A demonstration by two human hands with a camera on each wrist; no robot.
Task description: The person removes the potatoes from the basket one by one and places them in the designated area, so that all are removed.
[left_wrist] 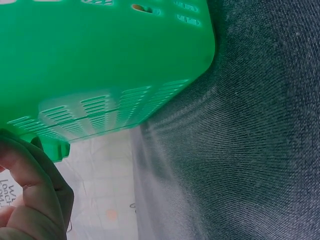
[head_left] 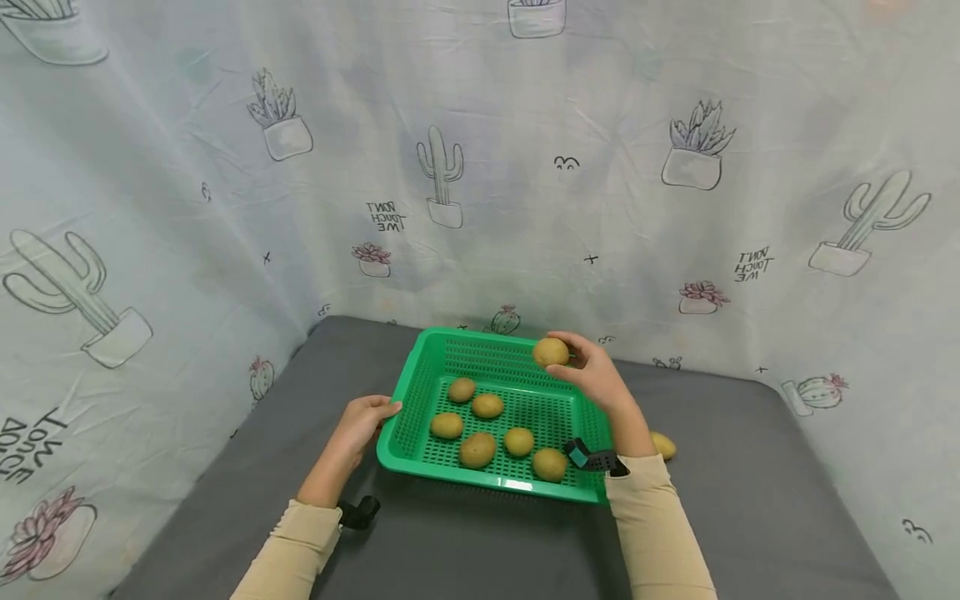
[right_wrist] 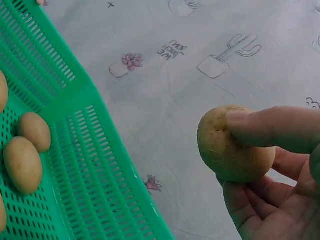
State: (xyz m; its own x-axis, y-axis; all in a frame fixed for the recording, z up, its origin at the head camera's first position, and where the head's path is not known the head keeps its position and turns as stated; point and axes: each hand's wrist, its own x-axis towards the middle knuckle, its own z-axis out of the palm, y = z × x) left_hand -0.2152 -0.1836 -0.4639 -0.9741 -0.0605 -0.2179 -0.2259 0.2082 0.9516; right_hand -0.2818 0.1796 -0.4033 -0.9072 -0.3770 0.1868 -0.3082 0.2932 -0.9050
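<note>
A green plastic basket (head_left: pixel 405 392) with slotted walls stands on the grey cloth, and several potatoes (head_left: pixel 477 450) lie spread over its floor. At the basket's left rim, my left hand (head_left: pixel 363 425) grips with the thumb on top; in the left wrist view its curled fingers (left_wrist: pixel 37 185) are beside the outer wall. Above the basket's back right part, my right hand (head_left: pixel 596 375) holds one potato (head_left: pixel 551 352) between thumb and fingers. The right wrist view shows this round potato (right_wrist: pixel 232 145) in the pinch, apart from the basket wall.
Another potato (head_left: pixel 663 445) lies on the grey cloth (head_left: pixel 735 483) right of the basket, partly hidden by the right forearm. A pale curtain (head_left: pixel 510 208) printed with potted cacti hangs behind and at both sides. A black wrist device (head_left: pixel 360 512) is worn on each arm.
</note>
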